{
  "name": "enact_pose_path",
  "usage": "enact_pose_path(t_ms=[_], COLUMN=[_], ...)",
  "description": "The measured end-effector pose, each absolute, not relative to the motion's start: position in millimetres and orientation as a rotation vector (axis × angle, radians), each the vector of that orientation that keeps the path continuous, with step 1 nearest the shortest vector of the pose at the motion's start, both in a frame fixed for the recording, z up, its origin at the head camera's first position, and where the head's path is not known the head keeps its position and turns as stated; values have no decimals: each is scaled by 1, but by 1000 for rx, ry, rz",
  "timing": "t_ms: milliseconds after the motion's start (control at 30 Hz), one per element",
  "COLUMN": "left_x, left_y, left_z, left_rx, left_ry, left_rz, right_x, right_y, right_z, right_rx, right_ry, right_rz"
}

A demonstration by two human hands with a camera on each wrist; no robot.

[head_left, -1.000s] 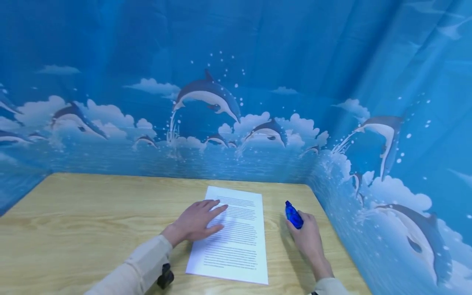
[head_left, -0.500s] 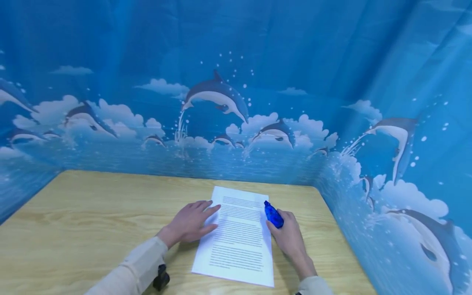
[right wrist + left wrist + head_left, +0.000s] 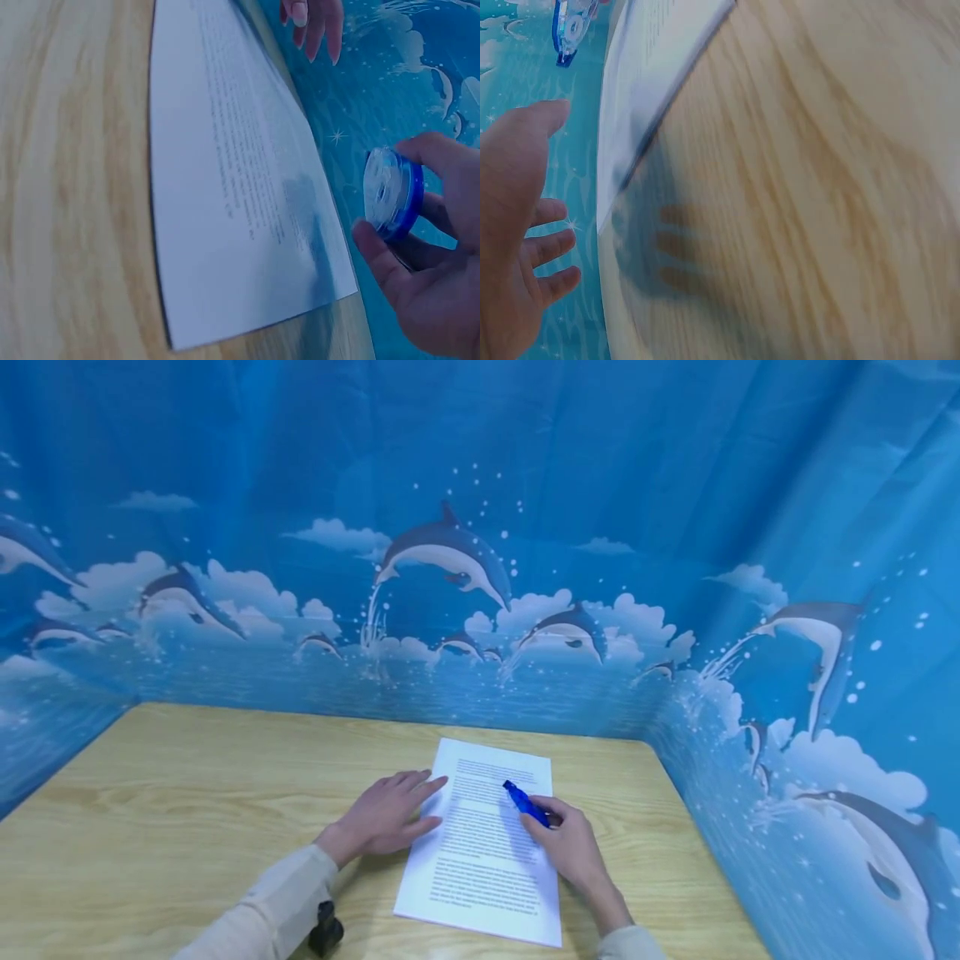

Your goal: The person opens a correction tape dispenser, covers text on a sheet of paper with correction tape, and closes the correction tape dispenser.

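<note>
My right hand grips a blue correction tape dispenser between thumb and fingers, over the right part of a printed sheet of paper. In the right wrist view the clear side of the correction tape shows a round spool inside, and its narrow tip points away from the hand in the head view. My left hand is spread with relaxed fingers at the sheet's left edge, holding nothing. The left wrist view shows this left hand with its fingers apart, its shadow falling on the table.
The sheet lies lengthwise on a light wooden table, right of its middle. A blue curtain printed with dolphins and clouds hangs behind the table and along its sides. A black device sits at the left wrist.
My right hand has carried the correction tape leftward, from beside the sheet to above its printed lines, and turned it. The left hand has shifted slightly toward the sheet's left edge.
</note>
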State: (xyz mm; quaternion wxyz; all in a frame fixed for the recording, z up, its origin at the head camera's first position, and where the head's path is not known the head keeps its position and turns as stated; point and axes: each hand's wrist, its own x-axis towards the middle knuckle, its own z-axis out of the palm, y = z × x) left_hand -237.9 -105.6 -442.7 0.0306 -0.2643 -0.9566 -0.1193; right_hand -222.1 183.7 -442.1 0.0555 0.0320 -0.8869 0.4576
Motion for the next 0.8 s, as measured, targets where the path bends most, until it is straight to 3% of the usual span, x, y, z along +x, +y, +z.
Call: enact_pose_path(t_ms=[367,800], left_x=[-234,-232], left_y=[-94,-73], left_z=[-434,-424], left_rx=[-906,-1047], left_ry=[-2892,-2763], left_rz=[-498,-756], right_x=[-217,-213], right_y=[181,176], right_z=[-431,-416], right_rx=[-67,-52], right_ry=[-2494,-2437], right_rz=[2065,2278])
